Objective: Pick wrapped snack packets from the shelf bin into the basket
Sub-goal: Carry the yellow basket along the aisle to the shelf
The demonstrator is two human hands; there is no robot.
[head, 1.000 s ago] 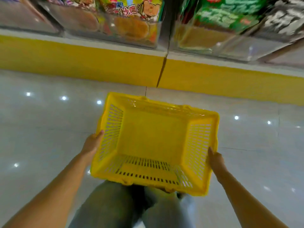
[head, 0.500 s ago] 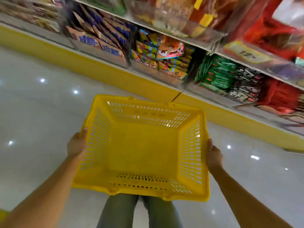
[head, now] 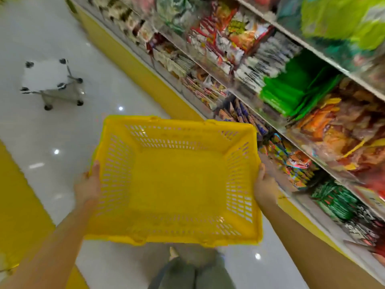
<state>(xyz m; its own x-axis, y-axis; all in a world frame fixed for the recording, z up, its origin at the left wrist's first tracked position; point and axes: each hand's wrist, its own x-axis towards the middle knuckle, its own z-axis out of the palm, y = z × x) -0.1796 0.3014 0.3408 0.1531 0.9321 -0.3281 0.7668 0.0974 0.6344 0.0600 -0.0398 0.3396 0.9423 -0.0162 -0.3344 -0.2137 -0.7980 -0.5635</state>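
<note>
A yellow slotted plastic basket (head: 177, 184) is held level in front of me, with nothing inside it. My left hand (head: 88, 184) grips its left rim, thumb on the top edge. My right hand (head: 265, 182) grips its right rim the same way. Shelves on the right hold bins of wrapped snack packets: colourful cartoon packets (head: 291, 163) just beyond my right hand, green packets (head: 295, 94) higher up, and orange packets (head: 341, 130) to their right. The view is blurred.
The shelving runs diagonally from top centre to bottom right on a yellow base (head: 133, 65). A small white wheeled trolley (head: 52, 84) stands on the glossy floor at upper left. A yellow band (head: 18, 205) edges the left. My legs show below the basket.
The view has swung left and up along the aisle, so the shelves now fill the right side and a trolley has come into sight. Both hands keep their hold on the basket.
</note>
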